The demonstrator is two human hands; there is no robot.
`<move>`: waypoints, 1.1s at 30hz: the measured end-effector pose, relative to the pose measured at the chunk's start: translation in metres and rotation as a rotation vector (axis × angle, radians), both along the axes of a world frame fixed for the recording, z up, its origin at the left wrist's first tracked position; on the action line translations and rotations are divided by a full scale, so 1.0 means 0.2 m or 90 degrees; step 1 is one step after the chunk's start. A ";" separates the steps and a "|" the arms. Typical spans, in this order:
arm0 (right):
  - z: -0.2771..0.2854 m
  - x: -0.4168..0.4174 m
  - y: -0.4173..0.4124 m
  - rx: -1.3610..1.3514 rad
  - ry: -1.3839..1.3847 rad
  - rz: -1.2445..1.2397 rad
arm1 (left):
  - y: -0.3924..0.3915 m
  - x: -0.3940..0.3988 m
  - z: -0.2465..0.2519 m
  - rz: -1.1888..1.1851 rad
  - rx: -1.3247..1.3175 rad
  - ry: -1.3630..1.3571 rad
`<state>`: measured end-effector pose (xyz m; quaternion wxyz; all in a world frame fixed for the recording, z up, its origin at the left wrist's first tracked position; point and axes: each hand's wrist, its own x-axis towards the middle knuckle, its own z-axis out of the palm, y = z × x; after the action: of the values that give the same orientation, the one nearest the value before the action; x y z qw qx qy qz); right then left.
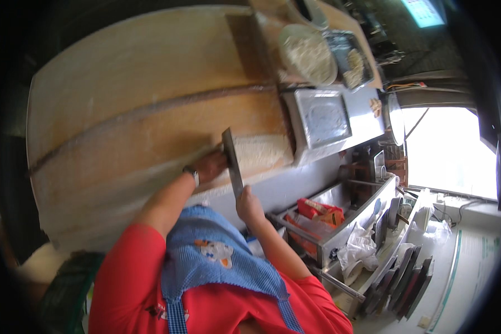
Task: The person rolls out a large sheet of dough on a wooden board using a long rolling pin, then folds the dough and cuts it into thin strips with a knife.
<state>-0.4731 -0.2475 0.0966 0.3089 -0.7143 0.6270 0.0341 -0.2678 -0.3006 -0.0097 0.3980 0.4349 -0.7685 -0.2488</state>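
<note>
My right hand (249, 205) grips the handle end of a wide-bladed metal knife, perhaps a cleaver (233, 163). Its blade points away from me across a pale, flat slab that looks like dough (262, 151), near the front edge of the wooden work board (150, 71). On the blade's left side, my left hand (211, 165), with a watch on the wrist, reaches low over the board. Its fingertips are close to the blade and partly hidden, so its grip does not show.
Right of the board sits a metal tray (323, 117). Behind it are a tub of pale flour-like matter (309, 54) and a dark tray (352, 58) holding pale pieces. A metal-framed bin (317, 238) with red packets (321, 211) stands at lower right, near several upright dark trays (401, 279).
</note>
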 end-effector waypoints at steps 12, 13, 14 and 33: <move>0.10 0.11 -0.09 -0.003 -0.001 0.036 | 0.06 0.08 0.04 -0.025 -0.105 -0.293; 0.09 0.11 -0.08 0.006 0.007 0.041 | 0.05 0.07 0.02 -0.017 -0.111 -0.291; 0.07 0.11 -0.06 0.015 0.015 0.047 | 0.04 0.06 0.01 -0.008 -0.117 -0.290; -0.06 0.23 -0.17 -0.040 -0.044 0.001 | 0.06 0.10 0.05 -0.005 -0.153 -0.263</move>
<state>-0.4271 -0.2808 0.0852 0.3079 -0.7249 0.6161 -0.0099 -0.2487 -0.2877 0.0005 0.2800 0.4235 -0.8593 -0.0628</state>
